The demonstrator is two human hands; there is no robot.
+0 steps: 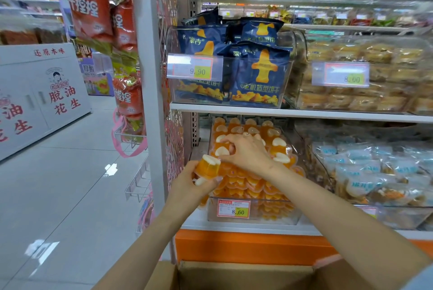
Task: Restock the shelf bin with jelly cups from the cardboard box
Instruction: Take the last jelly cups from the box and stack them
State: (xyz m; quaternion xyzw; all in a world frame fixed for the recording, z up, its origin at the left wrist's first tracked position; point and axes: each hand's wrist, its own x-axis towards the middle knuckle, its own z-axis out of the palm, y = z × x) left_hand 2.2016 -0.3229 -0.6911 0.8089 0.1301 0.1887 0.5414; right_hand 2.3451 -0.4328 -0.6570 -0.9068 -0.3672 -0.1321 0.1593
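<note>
Gripping orange jelly cup (pixel 208 167), white heart top, inside curled left hand (pixel 191 185) fingers; pinching second cup (pixel 221 151) beneath right hand (pixel 246 152) fingertips, in shelf bin (pixel 276 216).

Orange jelly cups (pixel 257 186) heap the clear shelf bin (pixel 278 219) — cardboard box (pixel 246 275) open below.

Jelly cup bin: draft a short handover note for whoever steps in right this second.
Left hand: grips jelly cups by the front left corner of the shelf bin.
Right hand: fingers curled on a cup lying on top of those in the bin.
Cardboard box: open at the bottom of the view; its contents are out of sight.
Done: the bin is already heaped with cups.
Left: set down the cups in hand, then check the box for more.
</note>
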